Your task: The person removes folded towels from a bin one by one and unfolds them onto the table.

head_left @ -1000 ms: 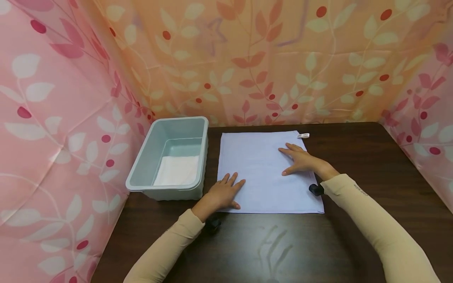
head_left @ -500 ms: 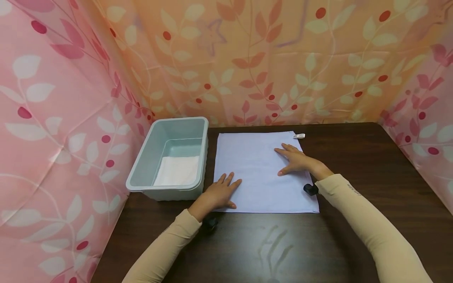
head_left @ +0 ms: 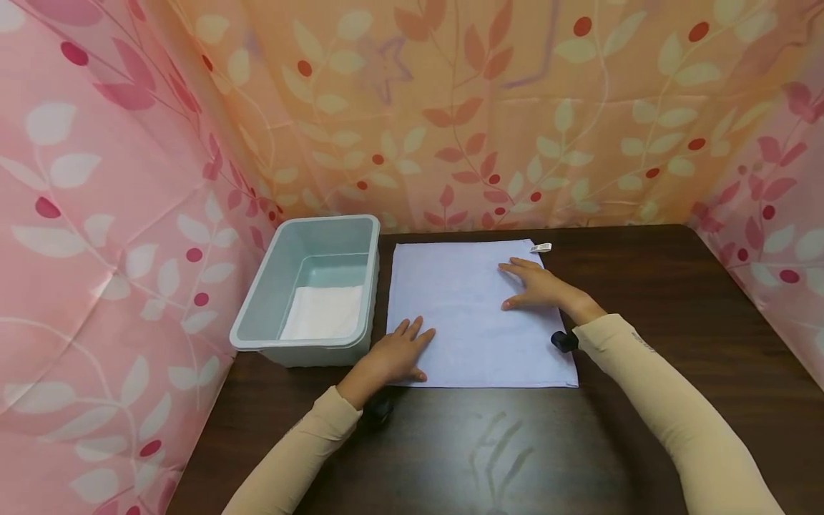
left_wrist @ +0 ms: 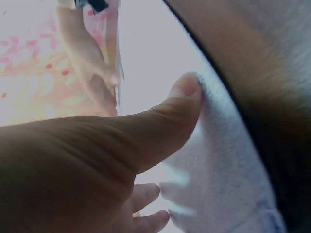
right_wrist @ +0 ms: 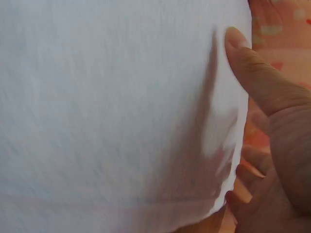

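Note:
A pale lavender cloth (head_left: 470,315), like a small towel, lies spread flat on the dark wooden table, with a white tag (head_left: 541,247) at its far right corner. My left hand (head_left: 393,357) rests on its near left part, fingers spread; in the left wrist view the thumb (left_wrist: 182,92) touches the cloth near its edge. Over the far right part is my right hand (head_left: 537,286), fingers extended and spread. The right wrist view has its thumb (right_wrist: 238,46) close over the cloth, casting a shadow. Neither hand grips anything.
Left of the cloth stands a light blue-green plastic basin (head_left: 370,286) with a folded white cloth (head_left: 324,312) inside. Floral curtains (head_left: 450,114) hang behind and beside the table (head_left: 637,286). Smear marks (head_left: 502,458) show on the near tabletop.
The cloth has slid slightly left, toward the basin, with both hands moving along. In the last half second the right hand's fingers have shifted a little; the left hand has hardly moved.

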`<action>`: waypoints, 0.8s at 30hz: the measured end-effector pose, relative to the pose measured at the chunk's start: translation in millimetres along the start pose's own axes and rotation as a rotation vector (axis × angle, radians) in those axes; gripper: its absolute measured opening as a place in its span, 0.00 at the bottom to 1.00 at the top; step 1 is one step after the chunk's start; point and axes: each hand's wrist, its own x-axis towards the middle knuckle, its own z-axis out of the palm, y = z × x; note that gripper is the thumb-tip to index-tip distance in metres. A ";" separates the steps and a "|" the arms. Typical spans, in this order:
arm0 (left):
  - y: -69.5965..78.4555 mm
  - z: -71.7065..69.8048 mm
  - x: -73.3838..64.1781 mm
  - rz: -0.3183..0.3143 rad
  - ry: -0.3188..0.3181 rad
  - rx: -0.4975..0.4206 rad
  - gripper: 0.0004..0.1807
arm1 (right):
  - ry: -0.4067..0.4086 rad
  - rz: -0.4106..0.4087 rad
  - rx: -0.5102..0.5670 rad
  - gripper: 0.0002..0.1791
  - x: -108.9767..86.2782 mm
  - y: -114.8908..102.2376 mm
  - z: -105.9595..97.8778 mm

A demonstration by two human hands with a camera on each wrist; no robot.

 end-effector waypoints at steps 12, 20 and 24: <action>-12.6 15.7 -14.4 0.078 0.060 -0.026 0.40 | -0.008 0.033 0.045 0.56 22.0 24.0 -8.6; -12.5 13.4 -15.3 0.071 0.052 -0.040 0.39 | -0.001 0.033 0.021 0.55 24.9 20.7 -10.8; -9.4 8.1 -22.3 0.113 0.095 -0.038 0.39 | 0.047 -0.004 0.033 0.53 27.5 9.5 -16.6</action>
